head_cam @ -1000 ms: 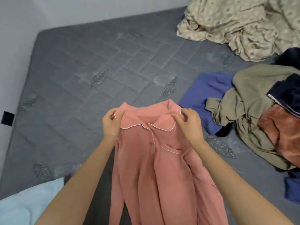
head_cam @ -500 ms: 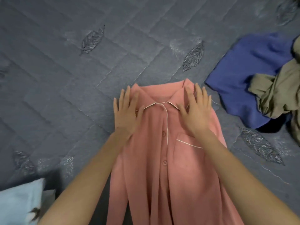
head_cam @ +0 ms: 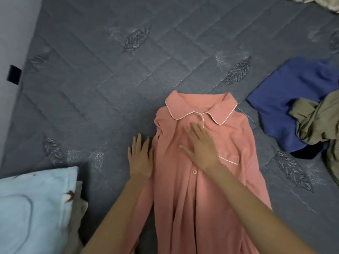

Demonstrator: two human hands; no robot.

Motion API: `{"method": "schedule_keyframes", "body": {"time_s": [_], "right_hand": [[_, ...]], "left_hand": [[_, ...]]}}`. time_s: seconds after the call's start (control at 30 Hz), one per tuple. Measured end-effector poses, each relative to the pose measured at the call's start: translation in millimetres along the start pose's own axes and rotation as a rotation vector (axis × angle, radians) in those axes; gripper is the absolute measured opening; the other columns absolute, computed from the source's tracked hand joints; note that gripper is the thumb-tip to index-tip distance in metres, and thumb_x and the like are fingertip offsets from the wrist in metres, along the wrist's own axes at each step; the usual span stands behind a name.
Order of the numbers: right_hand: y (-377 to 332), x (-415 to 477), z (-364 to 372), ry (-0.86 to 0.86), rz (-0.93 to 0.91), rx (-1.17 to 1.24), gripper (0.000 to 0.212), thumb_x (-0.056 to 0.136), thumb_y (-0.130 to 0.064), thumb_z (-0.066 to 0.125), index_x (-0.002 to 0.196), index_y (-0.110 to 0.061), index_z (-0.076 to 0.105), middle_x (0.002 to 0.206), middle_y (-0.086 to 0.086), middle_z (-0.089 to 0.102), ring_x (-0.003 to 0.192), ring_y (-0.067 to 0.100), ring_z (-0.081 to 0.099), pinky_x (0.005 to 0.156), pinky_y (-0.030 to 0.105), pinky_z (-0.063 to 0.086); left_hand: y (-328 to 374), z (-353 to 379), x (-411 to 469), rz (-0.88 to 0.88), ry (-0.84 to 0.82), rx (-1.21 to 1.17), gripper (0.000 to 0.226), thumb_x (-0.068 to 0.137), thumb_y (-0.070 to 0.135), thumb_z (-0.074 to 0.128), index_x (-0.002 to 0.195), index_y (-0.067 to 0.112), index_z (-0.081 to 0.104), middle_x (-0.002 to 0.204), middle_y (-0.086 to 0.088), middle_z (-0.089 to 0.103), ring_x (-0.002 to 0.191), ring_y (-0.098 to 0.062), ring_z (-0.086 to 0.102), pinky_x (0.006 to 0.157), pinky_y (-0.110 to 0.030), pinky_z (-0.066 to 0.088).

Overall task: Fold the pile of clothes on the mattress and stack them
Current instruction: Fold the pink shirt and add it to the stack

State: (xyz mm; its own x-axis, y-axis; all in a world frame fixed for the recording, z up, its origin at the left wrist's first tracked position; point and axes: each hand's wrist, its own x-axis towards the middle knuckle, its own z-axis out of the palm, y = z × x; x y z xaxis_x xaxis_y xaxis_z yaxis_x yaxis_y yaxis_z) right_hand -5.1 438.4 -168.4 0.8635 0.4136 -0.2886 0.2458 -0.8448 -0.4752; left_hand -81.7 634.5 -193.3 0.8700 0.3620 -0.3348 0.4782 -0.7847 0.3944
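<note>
A pink collared pyjama shirt with white piping lies face up on the grey quilted mattress, collar away from me. My right hand rests flat and open on its chest, just left of the pocket. My left hand lies flat with fingers spread on the mattress, touching the shirt's left edge. At the right edge, a blue garment and an olive garment form the unfolded pile. A folded light blue piece sits at the lower left on something beige.
A grey wall runs along the mattress's left side, with a small black tab on it. A beige patterned sheet shows at the top right corner. Bare mattress stretches beyond the collar and to the left.
The shirt went from being held up by its shoulders to lying flat. Both hands slid down from the collar; the left now lies off the shirt's edge, the right on the chest.
</note>
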Motion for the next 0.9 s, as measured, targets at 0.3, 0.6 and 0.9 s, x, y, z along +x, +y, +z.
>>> {"method": "schedule_keyframes", "body": {"time_s": [0.3, 0.6, 0.9], "right_hand": [[-25.2, 1.9, 37.7, -0.122, 0.004, -0.044, 0.092, 0.071, -0.071, 0.009, 0.152, -0.029, 0.02, 0.161, -0.001, 0.013, 0.148, 0.02, 0.008, 0.116, 0.037, -0.001], [-56.8, 22.9, 32.0, 0.139, 0.041, 0.061, 0.069, 0.081, -0.066, 0.032, 0.119, -0.019, 0.066, 0.135, 0.008, 0.053, 0.127, 0.027, 0.045, 0.108, 0.039, 0.027], [-89.7, 79.3, 31.3, -0.084, -0.31, -0.093, 0.057, 0.093, -0.026, 0.058, 0.146, -0.021, 0.038, 0.157, 0.008, 0.025, 0.148, 0.028, 0.01, 0.119, 0.043, 0.005]], "left_hand": [[-5.5, -25.0, -19.9, -0.093, 0.218, -0.509, 0.016, 0.098, 0.006, 0.04, 0.083, 0.008, 0.044, 0.064, 0.006, 0.048, 0.057, -0.003, 0.043, 0.059, -0.028, 0.033], [-47.9, -55.8, -30.4, -0.21, 0.387, -0.526, 0.018, 0.095, 0.022, 0.054, 0.079, 0.015, 0.052, 0.066, 0.011, 0.051, 0.06, -0.001, 0.045, 0.061, -0.023, 0.038], [-68.6, -52.6, -46.5, -0.353, 0.118, -0.461, 0.028, 0.092, 0.014, 0.056, 0.066, 0.017, 0.048, 0.062, 0.004, 0.051, 0.06, -0.01, 0.047, 0.051, -0.009, 0.035]]}}
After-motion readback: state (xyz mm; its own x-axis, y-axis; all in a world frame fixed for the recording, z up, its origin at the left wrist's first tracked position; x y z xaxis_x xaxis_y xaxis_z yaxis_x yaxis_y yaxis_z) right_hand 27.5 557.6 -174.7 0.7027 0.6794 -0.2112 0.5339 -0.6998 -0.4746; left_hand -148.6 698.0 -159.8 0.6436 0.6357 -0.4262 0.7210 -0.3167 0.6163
